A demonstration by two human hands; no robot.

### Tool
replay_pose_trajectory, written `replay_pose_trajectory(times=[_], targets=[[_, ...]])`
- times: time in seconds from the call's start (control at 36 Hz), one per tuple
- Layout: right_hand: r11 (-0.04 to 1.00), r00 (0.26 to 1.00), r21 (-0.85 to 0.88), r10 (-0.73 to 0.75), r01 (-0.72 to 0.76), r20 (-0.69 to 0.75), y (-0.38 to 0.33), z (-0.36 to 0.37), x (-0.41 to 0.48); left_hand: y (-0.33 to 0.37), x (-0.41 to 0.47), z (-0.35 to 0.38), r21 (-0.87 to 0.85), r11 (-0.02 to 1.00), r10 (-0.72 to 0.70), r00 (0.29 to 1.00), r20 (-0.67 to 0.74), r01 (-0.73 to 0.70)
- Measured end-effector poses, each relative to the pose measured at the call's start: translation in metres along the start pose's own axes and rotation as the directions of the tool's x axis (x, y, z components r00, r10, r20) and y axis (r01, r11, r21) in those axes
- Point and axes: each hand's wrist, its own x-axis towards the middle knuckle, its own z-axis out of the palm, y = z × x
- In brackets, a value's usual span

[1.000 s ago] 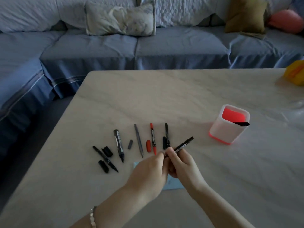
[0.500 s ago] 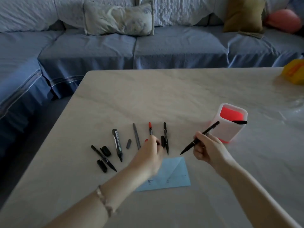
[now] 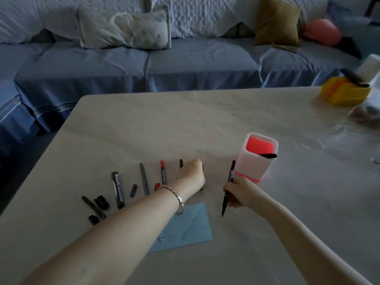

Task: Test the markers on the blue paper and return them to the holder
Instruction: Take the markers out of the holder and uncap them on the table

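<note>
head view: right fingers (image 3: 233, 191) grip black marker (image 3: 231, 175) tip-down; left fingers (image 3: 197, 163) curled, hold unclear.

Black marker (image 3: 181, 163) mostly behind left hand (image 3: 191, 175)

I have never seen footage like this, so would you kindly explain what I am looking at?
No machine here: a person wears a head camera looking down at their bare hands. On the pale stone-look table lie uncapped markers, loose caps and a light blue paper sheet. The right hand holds a thin black marker in its grip, tip down. The left hand curls over the marker row; what it touches is hidden. The white holder with a red inside holds one black marker.
</note>
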Motion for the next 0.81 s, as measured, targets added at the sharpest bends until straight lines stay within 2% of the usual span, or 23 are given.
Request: replay_pose_trajectory(times=[0.08, 0.22, 0.33, 0.44, 0.56, 0.61, 0.69, 0.75, 0.81], targets=[[0.991, 0.997, -0.115, -0.069, 0.066, -0.029, 0.008, 0.002, 0.007, -0.003, -0.003, -0.001, 0.058, 0.997, 0.046, 0.999, 0.017, -0.047], [0.957, 0.977, -0.243, -0.188, 0.16, -0.099, 0.003, 0.014, 0.022, -0.021, -0.029, -0.011, 0.03, 0.984, 0.178, 0.981, -0.082, -0.176], [0.918, 0.95, -0.334, -0.276, 0.215, -0.145, -0.006, 0.029, 0.035, -0.04, -0.056, -0.012, 0.036, 0.973, 0.231, 0.966, -0.112, -0.229], [0.896, 0.943, -0.396, -0.285, 0.199, -0.171, -0.007, 0.042, 0.039, -0.051, -0.073, -0.012, -0.035, 0.973, 0.22, 0.962, -0.158, -0.229], [0.903, 0.935, -0.385, -0.289, 0.193, -0.207, -0.007, 0.039, 0.026, -0.058, -0.074, -0.015, -0.095, 0.976, 0.179, 0.969, -0.168, -0.196], [0.87, 0.884, -0.398, -0.404, 0.292, -0.234, -0.009, 0.028, 0.014, -0.06, -0.073, -0.016, -0.108, 0.975, 0.176, 0.973, -0.151, -0.193], [0.731, 0.689, -0.544, -0.64, 0.411, -0.339, -0.014, 0.0, -0.006, -0.062, -0.071, -0.018, -0.11, 0.977, 0.172, 0.978, -0.115, -0.184], [0.701, 0.583, -0.62, -0.683, 0.353, -0.44, -0.017, -0.024, -0.014, -0.061, -0.072, -0.019, -0.108, 0.975, 0.187, 0.978, -0.092, -0.196], [0.72, 0.569, -0.658, -0.643, 0.22, -0.513, -0.019, -0.049, -0.017, -0.06, -0.074, -0.019, -0.105, 0.971, 0.207, 0.975, -0.075, -0.214]])
